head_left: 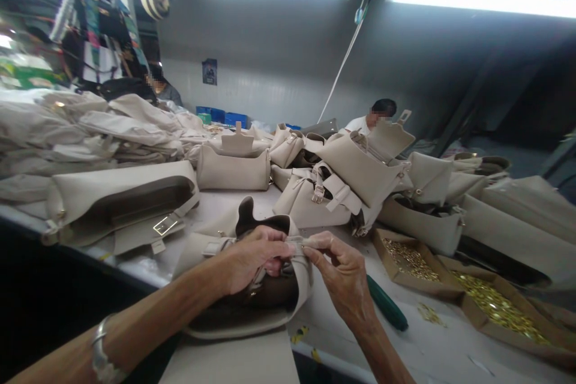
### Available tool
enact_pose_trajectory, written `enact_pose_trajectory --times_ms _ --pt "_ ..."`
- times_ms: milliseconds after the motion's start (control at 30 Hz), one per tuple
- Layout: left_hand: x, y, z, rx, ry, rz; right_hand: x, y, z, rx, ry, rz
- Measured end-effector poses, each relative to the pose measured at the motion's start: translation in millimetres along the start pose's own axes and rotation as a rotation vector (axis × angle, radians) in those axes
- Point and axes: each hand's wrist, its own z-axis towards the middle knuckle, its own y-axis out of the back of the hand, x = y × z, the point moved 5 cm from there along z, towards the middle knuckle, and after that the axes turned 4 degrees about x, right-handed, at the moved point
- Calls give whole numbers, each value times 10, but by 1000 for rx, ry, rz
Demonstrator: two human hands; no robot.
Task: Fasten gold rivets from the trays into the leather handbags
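Note:
A beige handbag (243, 329) lies open at the table's front edge, its dark lining showing and its flap hanging toward me. My left hand (258, 255) reaches across it, closed on the bag's upper edge near a strap, with some fingers inside the opening. At the right end of that edge, the thumb and forefinger of my right hand (342, 270) pinch the bag's strap tab. A tiny metallic spot shows by the fingertips, too small to name. Right of my right hand lies a dark green handle-like tool (387, 305), its near end hidden behind the hand.
Cardboard trays hold small gold fittings (410, 259) and shiny gold pieces (499, 306); a few loose gold pieces (429, 314) lie beside them. Beige handbags (360, 168) pile up behind. Another handbag (121, 204) lies left. Two people (360, 124) sit beyond the piles.

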Motion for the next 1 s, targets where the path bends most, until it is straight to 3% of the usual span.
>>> enact_pose_trajectory --times_ms 433,667,833,1000 --pt "-17 -10 -12 22 -25 39 66 14 50 65 66 -136" --pt "-15 -1 -11 40 -56 11 -33 -15 117 125 -178 -73" --pt "-64 -18 -6 5 -46 -7 24 -8 168 133 -28 -160" --pt "-69 59 92 -91 -2 18 -258 13 224 44 -103 -217"
